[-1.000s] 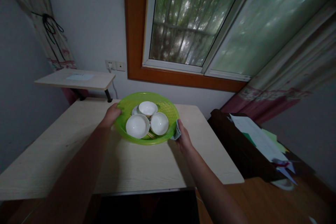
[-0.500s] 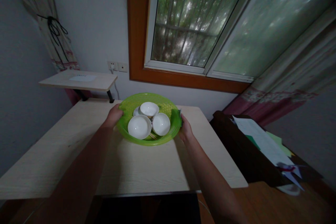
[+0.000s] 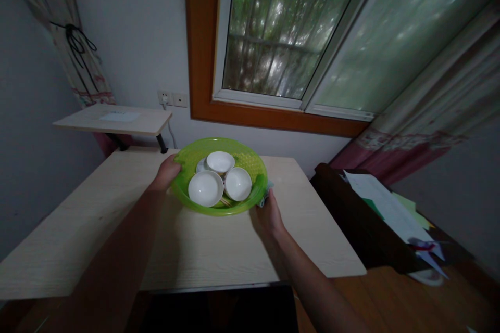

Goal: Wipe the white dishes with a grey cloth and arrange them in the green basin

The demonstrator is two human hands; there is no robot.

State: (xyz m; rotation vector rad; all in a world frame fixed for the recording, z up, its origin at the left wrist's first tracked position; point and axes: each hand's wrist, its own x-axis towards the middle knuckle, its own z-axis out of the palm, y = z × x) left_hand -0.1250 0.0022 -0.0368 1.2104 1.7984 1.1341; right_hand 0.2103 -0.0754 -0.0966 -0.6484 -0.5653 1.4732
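Note:
A round green plastic basket (image 3: 250, 158) sits toward the far side of a light wooden table (image 3: 203, 239). Inside it lie three white bowls (image 3: 205, 188), a small white dish behind them and what looks like chopsticks under the bowls. My left hand (image 3: 167, 172) grips the basket's left rim, fingers curled over the edge. My right hand (image 3: 266, 213) is at the basket's near-right rim, closed on a small grey-blue cloth (image 3: 266, 193) that touches the rim.
A small raised side shelf (image 3: 117, 119) with a paper stands at the back left, wall sockets behind it. A dark cabinet (image 3: 363, 223) stacked with papers stands right of the table. A window and curtains fill the far wall.
My right hand slid from the basket's right rim back down toward its near-right edge, and the cloth shows again. The left hand and basket stayed nearly still.

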